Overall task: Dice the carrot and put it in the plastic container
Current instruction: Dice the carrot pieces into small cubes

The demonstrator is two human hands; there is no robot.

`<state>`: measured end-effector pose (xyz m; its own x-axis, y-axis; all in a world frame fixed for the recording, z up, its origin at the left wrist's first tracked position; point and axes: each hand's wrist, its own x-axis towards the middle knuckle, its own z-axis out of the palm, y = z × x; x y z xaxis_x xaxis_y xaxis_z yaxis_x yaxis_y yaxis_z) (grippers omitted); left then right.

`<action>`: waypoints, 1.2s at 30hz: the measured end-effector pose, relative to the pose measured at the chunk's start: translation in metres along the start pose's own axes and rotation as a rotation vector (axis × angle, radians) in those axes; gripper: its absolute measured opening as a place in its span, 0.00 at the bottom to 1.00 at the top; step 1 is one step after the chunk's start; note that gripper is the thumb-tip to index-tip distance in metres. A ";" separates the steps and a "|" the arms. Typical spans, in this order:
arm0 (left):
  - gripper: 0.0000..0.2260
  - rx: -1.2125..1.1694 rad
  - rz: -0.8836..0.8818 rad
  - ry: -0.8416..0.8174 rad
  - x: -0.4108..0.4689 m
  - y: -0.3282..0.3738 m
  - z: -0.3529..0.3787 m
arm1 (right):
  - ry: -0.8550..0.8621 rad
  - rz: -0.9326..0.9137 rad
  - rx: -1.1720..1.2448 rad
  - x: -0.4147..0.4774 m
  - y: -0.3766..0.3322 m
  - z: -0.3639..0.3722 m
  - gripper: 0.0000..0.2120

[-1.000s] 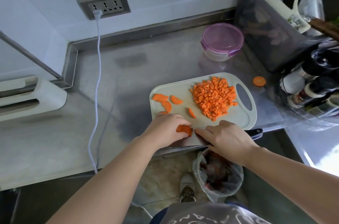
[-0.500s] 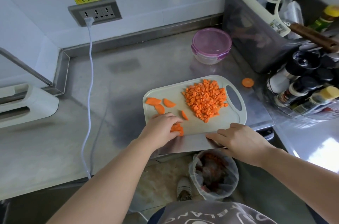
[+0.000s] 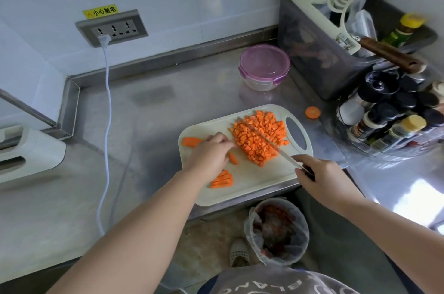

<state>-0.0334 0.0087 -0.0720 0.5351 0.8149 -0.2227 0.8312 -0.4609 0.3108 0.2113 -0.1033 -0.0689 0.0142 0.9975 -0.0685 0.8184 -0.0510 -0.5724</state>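
A white cutting board [image 3: 254,185] lies at the counter's front edge. On its right half sits a heap of diced carrot [image 3: 260,137]. My right hand [image 3: 322,173] grips the knife [image 3: 269,142], whose blade slants over the heap. My left hand [image 3: 211,153] lies knuckles up on the board's left part, fingers curled onto carrot slices that it mostly hides. One slice [image 3: 191,141] shows left of it. Cut carrot strips [image 3: 222,179] lie near the front edge. The plastic container [image 3: 264,67] stands behind the board with its purple lid on.
One carrot round [image 3: 312,112] lies on the steel counter right of the board. A grey bin of utensils [image 3: 312,60] and a rack of spice bottles [image 3: 389,115] crowd the right side. A white cable [image 3: 107,125] hangs from the wall socket. A lined waste bin [image 3: 276,231] stands on the floor.
My left hand left the cut strips at the front edge and moved back onto the slices. My right hand lifted the knife from the front edge over the diced heap.
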 end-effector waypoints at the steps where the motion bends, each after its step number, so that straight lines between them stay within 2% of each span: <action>1: 0.20 0.080 0.032 -0.052 0.005 0.003 0.000 | 0.005 0.046 0.051 0.004 -0.004 0.002 0.14; 7: 0.08 0.214 0.102 -0.160 0.027 0.009 -0.006 | 0.018 0.138 0.192 0.016 -0.023 0.007 0.15; 13: 0.10 0.171 0.018 -0.304 0.025 0.012 -0.003 | -0.012 0.110 0.202 0.018 -0.030 0.012 0.13; 22: 0.13 -0.174 -0.119 -0.068 0.020 -0.001 0.011 | -0.084 0.120 0.186 0.022 -0.034 0.020 0.11; 26: 0.15 -0.143 -0.106 -0.085 0.016 0.000 0.011 | -0.093 0.136 0.179 0.022 -0.038 0.022 0.08; 29: 0.10 -0.106 -0.123 -0.061 0.013 0.003 0.017 | -0.124 0.139 0.166 0.021 -0.042 0.026 0.07; 31: 0.08 -0.112 -0.169 -0.001 0.012 0.005 0.022 | -0.145 0.143 0.144 0.020 -0.047 0.029 0.06; 36: 0.10 -0.189 -0.328 0.112 0.012 0.017 0.029 | -0.213 0.165 -0.027 0.022 -0.059 0.034 0.09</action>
<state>-0.0083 0.0009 -0.0958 0.2177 0.9461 -0.2397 0.9073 -0.1057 0.4069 0.1436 -0.0799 -0.0644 0.0302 0.9432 -0.3309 0.8303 -0.2079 -0.5170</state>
